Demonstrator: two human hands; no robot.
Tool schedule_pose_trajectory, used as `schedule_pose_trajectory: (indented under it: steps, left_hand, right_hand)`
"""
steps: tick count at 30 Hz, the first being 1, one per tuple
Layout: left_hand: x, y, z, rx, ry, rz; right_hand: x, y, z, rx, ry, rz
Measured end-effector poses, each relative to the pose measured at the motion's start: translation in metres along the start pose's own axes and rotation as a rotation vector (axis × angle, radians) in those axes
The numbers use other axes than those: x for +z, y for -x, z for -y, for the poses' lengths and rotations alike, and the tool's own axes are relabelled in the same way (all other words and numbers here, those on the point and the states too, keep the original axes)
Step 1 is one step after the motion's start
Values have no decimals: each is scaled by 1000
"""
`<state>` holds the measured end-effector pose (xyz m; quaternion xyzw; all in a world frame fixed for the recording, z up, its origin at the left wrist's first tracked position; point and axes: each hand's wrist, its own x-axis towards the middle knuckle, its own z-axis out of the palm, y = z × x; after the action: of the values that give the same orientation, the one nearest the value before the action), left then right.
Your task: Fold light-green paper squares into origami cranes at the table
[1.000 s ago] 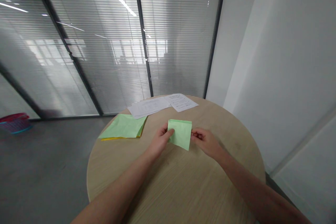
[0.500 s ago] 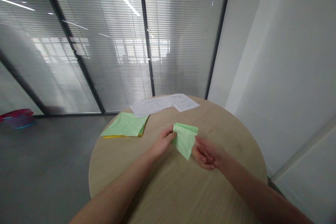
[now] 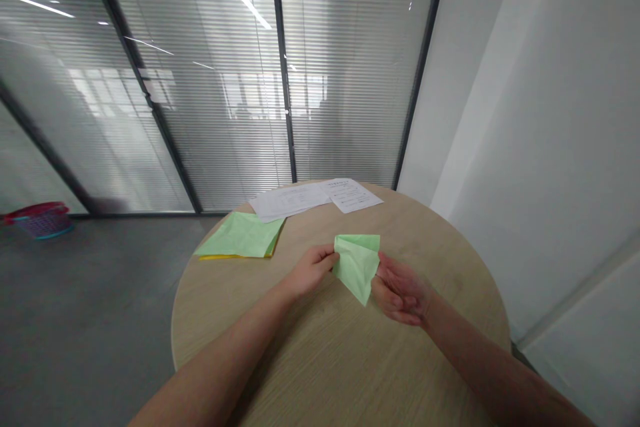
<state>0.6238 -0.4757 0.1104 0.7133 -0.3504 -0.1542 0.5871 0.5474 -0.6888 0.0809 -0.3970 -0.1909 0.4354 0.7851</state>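
Note:
A folded light-green paper [image 3: 356,263] is held just above the round wooden table [image 3: 310,360], near its middle. My left hand [image 3: 313,268] pinches the paper's left edge between thumb and fingers. My right hand [image 3: 400,292] is palm up at the paper's right side, fingers curled under its lower right flap and touching it. The paper is partly opened, its lower corner pointing down toward me.
A stack of green sheets with a yellow one beneath [image 3: 243,240] lies at the table's far left. White printed papers [image 3: 315,197] lie at the far edge. Glass partitions with blinds stand behind; a white wall is at right. A pink basket [image 3: 40,220] sits on the floor, left.
The flat folded square has been lifted and partly opened. My right hand left its pinch at the right edge, turned palm up and moved under the lower right flap.

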Motion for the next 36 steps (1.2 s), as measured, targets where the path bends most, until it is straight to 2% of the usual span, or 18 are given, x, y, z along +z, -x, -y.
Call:
schedule_pose_trajectory:
  steps: [3,8,23,32,34,36]
  left_hand:
    - [-1,0,2,4,-27,4]
    - [-2,-1,5,8,2,-12]
    - [-4,-1,3,24,33,-52]
    - [0,-5,6,-42,176,-128]
    - [-1,-5,3,-45,176,-180]
    - [-4,-5,1,-35,133,-255]
  right_hand:
    - [1,-3,0,-5,-13,19]
    - [3,-5,-1,-23,-31,-35]
    - [6,-2,2,-109,-42,-56]
    - [11,-10,-4,-179,47,-246]
    - [15,-9,-2,-182,81,-298]
    - [19,-7,1,-229,117,-416]
